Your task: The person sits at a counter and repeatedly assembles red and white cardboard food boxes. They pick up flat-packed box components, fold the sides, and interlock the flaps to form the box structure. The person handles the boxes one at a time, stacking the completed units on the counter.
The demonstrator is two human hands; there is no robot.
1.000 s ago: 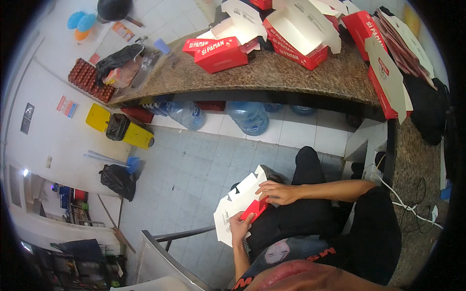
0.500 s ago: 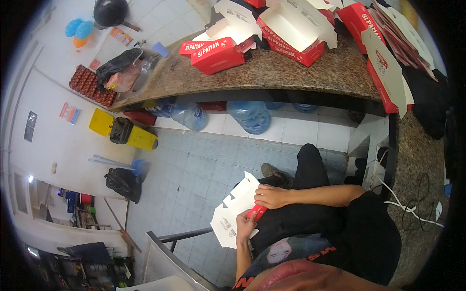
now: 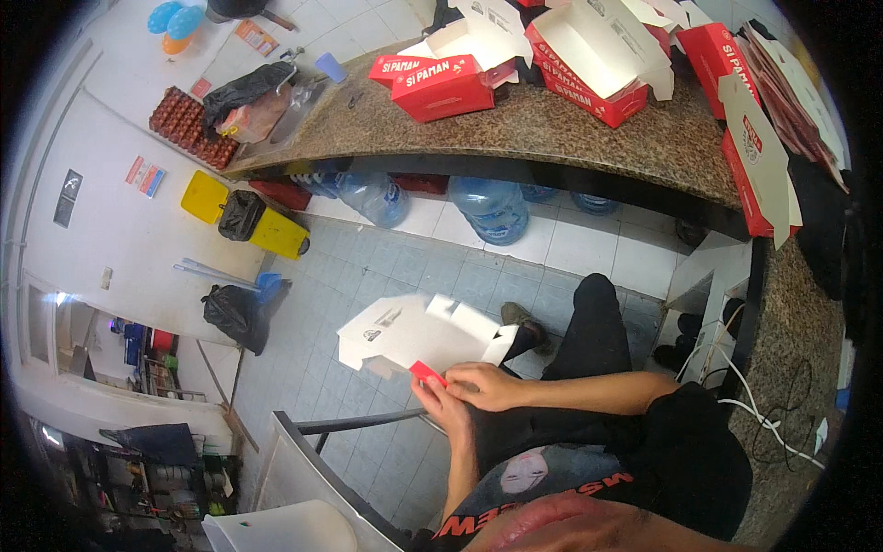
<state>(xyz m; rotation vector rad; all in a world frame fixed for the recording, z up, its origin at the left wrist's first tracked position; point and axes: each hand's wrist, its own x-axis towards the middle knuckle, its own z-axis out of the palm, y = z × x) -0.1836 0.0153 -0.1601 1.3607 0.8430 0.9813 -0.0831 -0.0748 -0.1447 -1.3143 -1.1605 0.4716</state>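
Note:
Over my lap I hold a partly folded cardboard food box (image 3: 418,333), white inside with red outer panels. Its long lid flap points away to the left, and small end flaps stand up near my knee. My left hand (image 3: 443,407) pinches a red side panel at the box's near edge. Just right of it, my right hand (image 3: 487,385) is closed on the same edge, its fingertips partly hidden. On the counter beyond sit folded red-and-white boxes: a closed-sided one (image 3: 443,90), an open one (image 3: 602,51) and another (image 3: 760,152) at the right corner.
A granite counter (image 3: 368,124) curves across the far side and down the right. Blue water jugs (image 3: 492,210) stand beneath it. Flat box blanks (image 3: 796,92) lean at the far right. White cables (image 3: 759,414) trail there. Left are a yellow bin (image 3: 276,228) and a metal-framed piece (image 3: 313,474).
The box has turned and swung left, its lid flap now pointing up-left. Both hands moved left with it, still gripping its edge. The whole view has shifted slightly.

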